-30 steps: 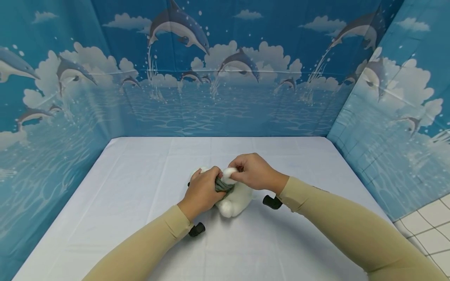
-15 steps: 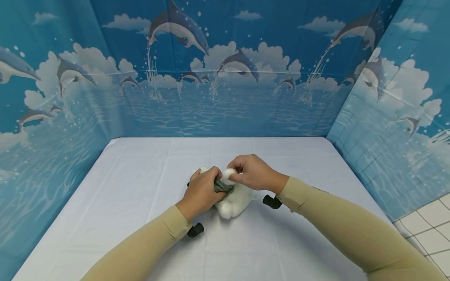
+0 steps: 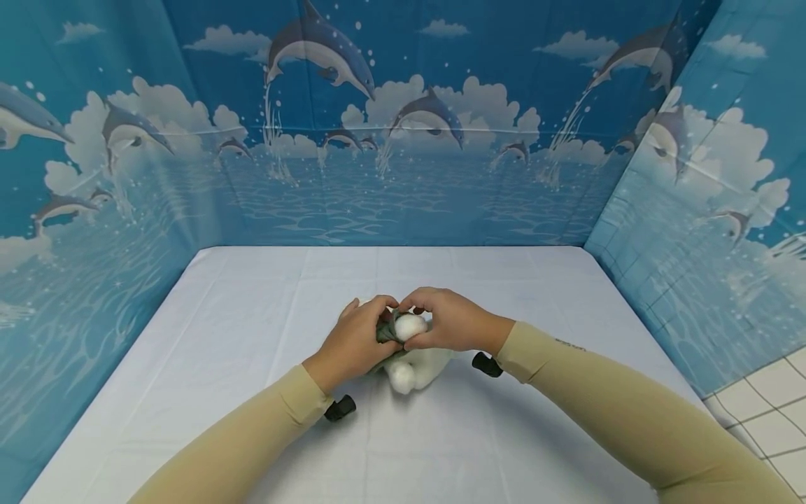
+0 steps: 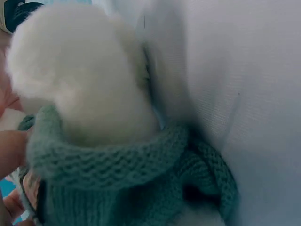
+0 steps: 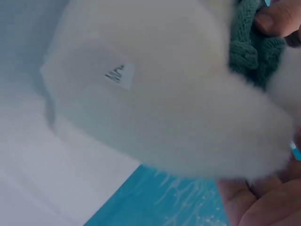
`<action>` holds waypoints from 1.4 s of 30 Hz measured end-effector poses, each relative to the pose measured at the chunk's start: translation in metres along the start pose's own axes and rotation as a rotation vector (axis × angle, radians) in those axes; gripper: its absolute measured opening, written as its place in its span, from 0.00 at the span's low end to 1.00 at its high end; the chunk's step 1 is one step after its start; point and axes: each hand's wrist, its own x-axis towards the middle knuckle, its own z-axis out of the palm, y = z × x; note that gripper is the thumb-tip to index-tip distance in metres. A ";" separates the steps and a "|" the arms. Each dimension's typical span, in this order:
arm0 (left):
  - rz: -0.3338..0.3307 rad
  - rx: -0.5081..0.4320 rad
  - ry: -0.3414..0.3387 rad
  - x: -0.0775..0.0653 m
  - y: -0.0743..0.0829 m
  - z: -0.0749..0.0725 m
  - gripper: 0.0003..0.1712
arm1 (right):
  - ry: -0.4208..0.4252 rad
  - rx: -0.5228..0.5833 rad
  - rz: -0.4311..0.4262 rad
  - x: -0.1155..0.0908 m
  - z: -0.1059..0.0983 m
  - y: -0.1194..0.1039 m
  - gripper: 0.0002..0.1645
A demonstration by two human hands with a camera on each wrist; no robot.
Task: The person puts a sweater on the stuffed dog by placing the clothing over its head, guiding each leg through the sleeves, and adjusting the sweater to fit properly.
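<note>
A white stuffed animal [image 3: 434,367] lies on the table, partly dressed in a green knitted sweater [image 3: 385,332]. My left hand [image 3: 354,341] grips the sweater, thumb and fingertips at an opening in the knit. A round white limb [image 3: 411,327] pokes out through that opening. My right hand [image 3: 461,320] curls round this limb from the other side, fingertips right at the knitted edge. In the left wrist view, the sweater's thick rolled edge [image 4: 108,165] circles the white fur [image 4: 84,61]. The right wrist view has the toy's furry body [image 5: 164,113] with a small printed label [image 5: 123,75].
A white cloth covers the table [image 3: 252,301]. Dolphin-print curtains [image 3: 403,189] stand along the back and both sides. Black wrist cameras [image 3: 341,408] hang under both wrists, low over the cloth. White floor tiles [image 3: 781,413] show at the right.
The sweater's opening now surrounds the white limb, which earlier stood beside the knit. My right hand has come down and left, closer to the left hand; the left hand has turned and lowered slightly.
</note>
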 end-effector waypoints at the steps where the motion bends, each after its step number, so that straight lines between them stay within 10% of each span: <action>1: 0.006 -0.001 -0.006 -0.001 -0.001 -0.001 0.32 | -0.004 -0.008 -0.011 0.000 0.001 0.000 0.30; 12: 0.086 0.013 -0.023 -0.008 -0.009 -0.013 0.32 | 0.091 -0.062 -0.022 0.002 0.005 0.002 0.15; 20: 0.125 0.009 0.104 -0.012 -0.016 -0.021 0.28 | 0.239 0.074 0.115 0.000 0.005 0.017 0.15; 31: 0.097 -0.045 0.285 -0.018 -0.019 -0.035 0.26 | 0.379 0.686 0.373 -0.005 0.006 0.031 0.25; 42: 0.027 -0.074 0.228 -0.023 -0.021 -0.029 0.35 | 0.435 1.134 0.457 -0.012 0.034 0.030 0.25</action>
